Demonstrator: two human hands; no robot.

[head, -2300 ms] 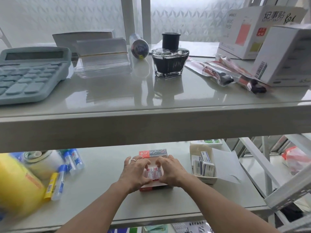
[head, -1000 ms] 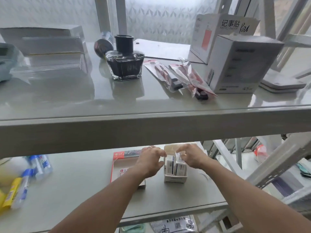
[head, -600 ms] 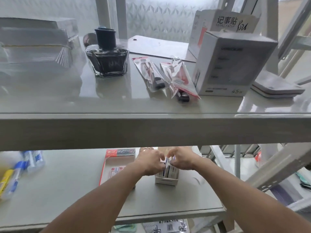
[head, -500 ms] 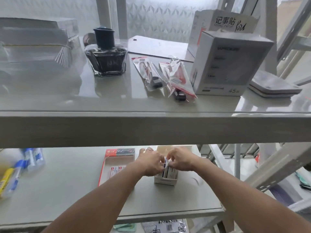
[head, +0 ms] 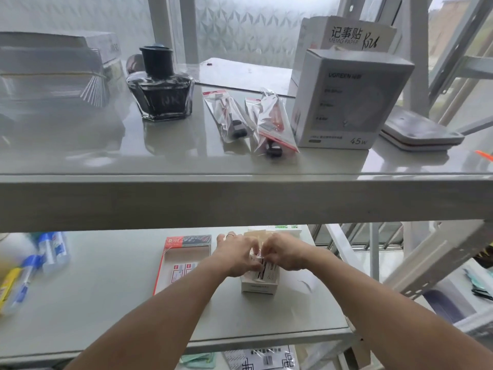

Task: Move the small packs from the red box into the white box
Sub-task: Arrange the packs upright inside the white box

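Note:
On the lower shelf the white box (head: 258,286) stands upright with small packs (head: 266,273) packed in its top. My left hand (head: 236,257) and my right hand (head: 284,253) meet over the box, fingers pinched on the packs sticking out of it. The red box (head: 184,241) lies open and flat just left of my left hand. A couple of small packs (head: 184,271) lie in its tray, partly hidden by my left forearm.
The upper shelf edge (head: 240,198) hangs above and close to my hands. On it stand an ink bottle (head: 160,86), bagged pens (head: 250,121) and a white charger box (head: 344,100). Glue sticks (head: 32,265) lie at the lower shelf's left. The shelf ends right of the white box.
Both hands carried packs from the red box to the white box on the right and now press them in from above. The view has swung to the right.

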